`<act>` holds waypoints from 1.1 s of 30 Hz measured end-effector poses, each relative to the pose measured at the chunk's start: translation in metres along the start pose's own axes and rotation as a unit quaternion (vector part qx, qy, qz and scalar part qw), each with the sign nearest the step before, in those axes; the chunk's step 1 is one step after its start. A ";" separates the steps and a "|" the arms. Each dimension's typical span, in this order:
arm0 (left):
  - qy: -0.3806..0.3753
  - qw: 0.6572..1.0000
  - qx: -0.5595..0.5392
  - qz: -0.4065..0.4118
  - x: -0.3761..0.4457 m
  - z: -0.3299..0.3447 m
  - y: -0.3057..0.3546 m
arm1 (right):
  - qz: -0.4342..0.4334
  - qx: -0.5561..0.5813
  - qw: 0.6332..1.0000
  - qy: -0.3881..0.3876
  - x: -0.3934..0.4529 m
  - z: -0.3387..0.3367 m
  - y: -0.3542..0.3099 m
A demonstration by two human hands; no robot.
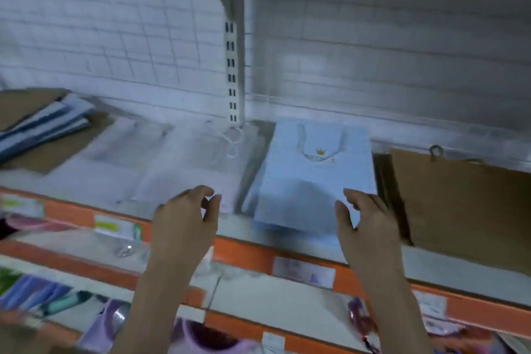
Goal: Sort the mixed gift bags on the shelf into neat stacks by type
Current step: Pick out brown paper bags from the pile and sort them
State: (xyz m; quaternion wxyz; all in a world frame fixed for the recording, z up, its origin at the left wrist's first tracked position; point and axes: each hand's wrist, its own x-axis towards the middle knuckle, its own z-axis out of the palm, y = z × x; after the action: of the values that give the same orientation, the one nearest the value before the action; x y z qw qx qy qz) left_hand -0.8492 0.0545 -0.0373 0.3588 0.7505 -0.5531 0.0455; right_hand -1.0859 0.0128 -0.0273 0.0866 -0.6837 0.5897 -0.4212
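Observation:
A stack of light blue gift bags point(313, 178) with a small gold crown lies flat on the shelf, right of centre. White gift bags point(161, 164) lie flat to its left. A brown paper bag point(465, 201) lies at the right, and blue-and-white striped bags point(48, 123) rest on another brown bag point(60, 149) at the far left. My left hand point(186, 218) hovers over the white bags' near edge, fingers curled and apart, holding nothing. My right hand point(367, 221) rests at the blue stack's near right corner, fingers spread; no grip shows.
The shelf has an orange front rail point(253, 256) with price labels. A white wire grid and a slotted upright point(232, 72) form the back wall. Lower shelves hold purple and pink items point(201, 336). The picture is blurred.

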 end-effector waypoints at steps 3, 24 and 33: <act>0.003 0.999 0.024 -0.048 -0.006 -0.047 -0.085 | -0.008 0.030 0.999 -0.037 -0.030 0.054 -0.065; 0.081 0.969 0.078 -0.219 0.051 -0.196 -0.405 | -0.123 0.136 0.962 -0.202 -0.056 0.339 -0.343; 0.072 0.970 0.097 -0.212 0.141 -0.221 -0.502 | -0.112 0.127 0.960 -0.223 -0.027 0.431 -0.425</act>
State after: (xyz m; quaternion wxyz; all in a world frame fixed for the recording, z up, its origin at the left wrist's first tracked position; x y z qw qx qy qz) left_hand -0.2895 0.1380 -0.0531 0.3248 0.8764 -0.3474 0.0756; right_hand -0.4806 -0.0034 -0.0497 0.2539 -0.8054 0.4165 -0.3367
